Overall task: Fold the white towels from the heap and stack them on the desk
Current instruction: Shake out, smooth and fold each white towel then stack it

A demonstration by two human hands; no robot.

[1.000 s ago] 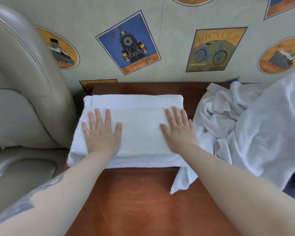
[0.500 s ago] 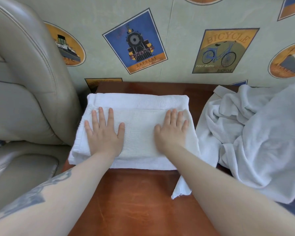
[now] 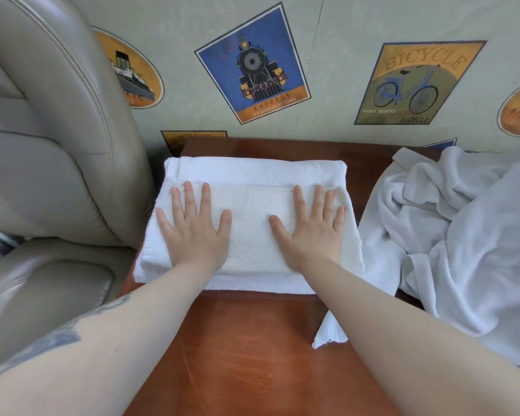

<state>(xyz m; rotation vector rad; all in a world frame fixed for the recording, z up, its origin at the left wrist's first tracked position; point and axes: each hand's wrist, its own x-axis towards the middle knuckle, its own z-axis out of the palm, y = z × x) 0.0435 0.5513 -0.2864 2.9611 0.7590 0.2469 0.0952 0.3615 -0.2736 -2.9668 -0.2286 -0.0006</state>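
Now we press a folded stack flat with both hands.

Nearest us, our left hand (image 3: 192, 232) and right hand (image 3: 311, 232) lie palm-down, fingers straight and spread, gripping nothing, on the stack of folded white towels (image 3: 252, 223). That stack sits on the reddish tabletop (image 3: 246, 355); right of the stack the unfolded heap (image 3: 451, 235) touches it, left of it a leather chair (image 3: 51, 163), behind it the postered wall (image 3: 327, 70).
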